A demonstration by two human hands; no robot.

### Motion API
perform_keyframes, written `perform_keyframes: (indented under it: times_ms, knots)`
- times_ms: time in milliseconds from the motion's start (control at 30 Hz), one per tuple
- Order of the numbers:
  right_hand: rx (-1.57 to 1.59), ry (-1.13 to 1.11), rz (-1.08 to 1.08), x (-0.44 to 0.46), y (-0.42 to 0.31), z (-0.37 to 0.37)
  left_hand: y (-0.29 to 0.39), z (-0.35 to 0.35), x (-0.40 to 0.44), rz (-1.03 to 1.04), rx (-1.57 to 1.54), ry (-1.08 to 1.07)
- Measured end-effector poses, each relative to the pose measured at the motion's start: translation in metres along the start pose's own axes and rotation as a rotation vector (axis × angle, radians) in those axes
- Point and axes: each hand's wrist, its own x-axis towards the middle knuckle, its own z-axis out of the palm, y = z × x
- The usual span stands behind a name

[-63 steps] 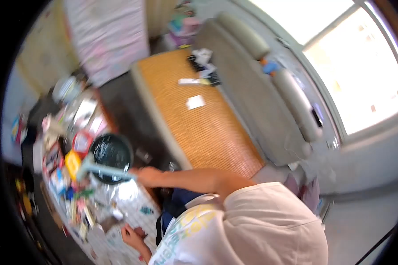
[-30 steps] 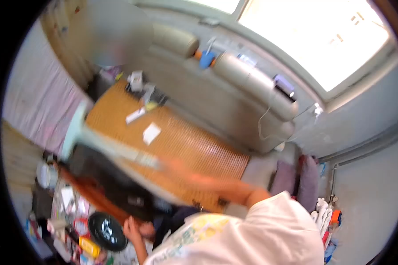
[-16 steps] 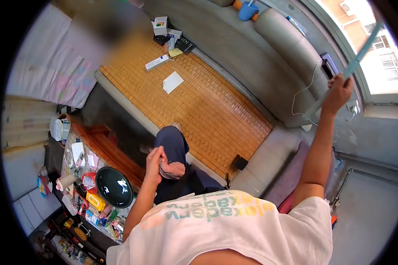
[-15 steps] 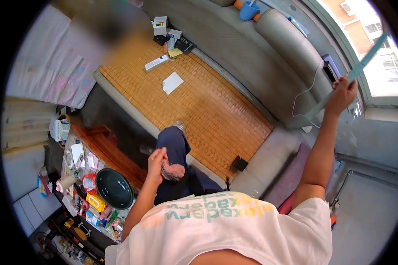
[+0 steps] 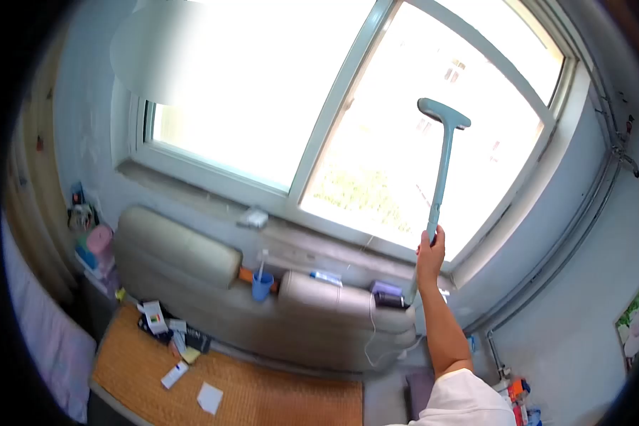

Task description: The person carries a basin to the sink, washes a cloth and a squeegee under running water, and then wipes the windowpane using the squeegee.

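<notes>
My right hand [image 5: 430, 254] is wrapped round the handle of a pale blue-green window squeegee [image 5: 444, 163], raised in front of the window [image 5: 362, 163]. The wide head of the tool points up, over the right-hand pane; whether it touches the glass I cannot tell. Part of the handle extends below my fist. My left hand is out of view.
Below the window stands a grey sofa [image 5: 192, 291] with a blue cup [image 5: 262, 286] and a dark device [image 5: 390, 299] along its back. Small boxes [image 5: 154, 317] and white paper [image 5: 209, 397] lie on the woven mat [image 5: 284, 401]. Pipes [image 5: 547, 263] run along the right wall.
The view has tilted up from the mat and table to the window. My right hand has raised the squeegee, its head now in sight. My left hand and the pink cloth have left the view.
</notes>
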Motion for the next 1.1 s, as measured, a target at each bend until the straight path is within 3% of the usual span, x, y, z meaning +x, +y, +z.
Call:
perform_keyframes:
  times_ms: [167,200,300,333,467,567,667,767,933,967,1100]
  knots:
    - [0.013,0.024,-0.057,0.075,-0.021,0.003,0.108,-0.013,0.031,0.094,0.087,0.023]
    - [-0.03,-0.003,0.014,0.095,-0.028,-0.001,0.128,-0.013,0.034,0.107,0.099,0.03]
    - [-0.198,0.026,-0.172,0.149,-0.026,0.001,0.179,-0.011,0.039,0.138,0.138,0.063]
    - [-0.163,-0.052,-0.089,0.162,-0.03,0.0,0.194,-0.009,0.039,0.141,0.147,0.073]
    - [-0.038,-0.041,-0.209,0.23,-0.032,0.028,0.24,0.006,0.032,0.15,0.184,0.112]
    - [-0.068,0.104,-0.385,0.286,-0.044,0.051,0.273,0.021,0.024,0.165,0.223,0.149]
    - [-0.174,0.174,-0.387,0.331,-0.038,0.065,0.295,0.033,0.016,0.156,0.256,0.188]
    - [-0.087,0.133,-0.449,0.312,0.012,0.077,0.31,0.044,0.013,0.136,0.278,0.222]
    - [-0.177,-0.073,-0.205,0.179,0.131,0.07,0.319,0.051,0.015,0.089,0.299,0.268]
    - [-0.179,-0.133,-0.117,0.159,0.141,0.064,0.319,0.052,0.016,0.085,0.303,0.276]
    - [-0.129,-0.097,-0.182,0.138,0.123,0.046,0.313,0.048,0.019,0.083,0.309,0.286]
